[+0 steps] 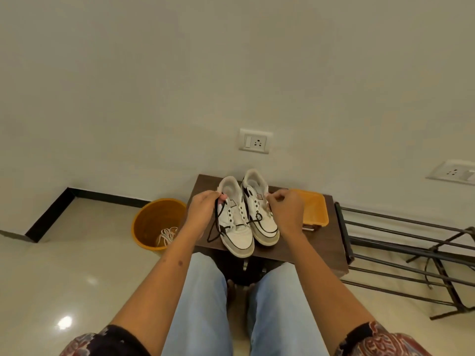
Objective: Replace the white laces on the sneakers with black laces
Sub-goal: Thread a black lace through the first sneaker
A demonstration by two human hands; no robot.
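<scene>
1. The two sneakers stand side by side on the tabletop [331,253], toes toward the person; the left sneaker [235,222] carries the black lace [218,222] through its lowest eyelets only.
2. The left hand [203,209] pinches one end of that lace, its fingers [218,195] curled just above the sneaker's outer eyelet row; the lace runs down and toward the person from them.
3. The right hand [285,209] hangs over the right sneaker [259,209], fingers curled narrow near its tongue; whether they pinch the other lace end I cannot tell.
4. The next empty eyelets lie just below and inward of the left fingers, so that hand is nearer; the eyelet rows run along the sneaker's length, away from the person.
5. White laces [167,235] lie in the orange bin [146,222] left of the tabletop, so removal looks done.
</scene>
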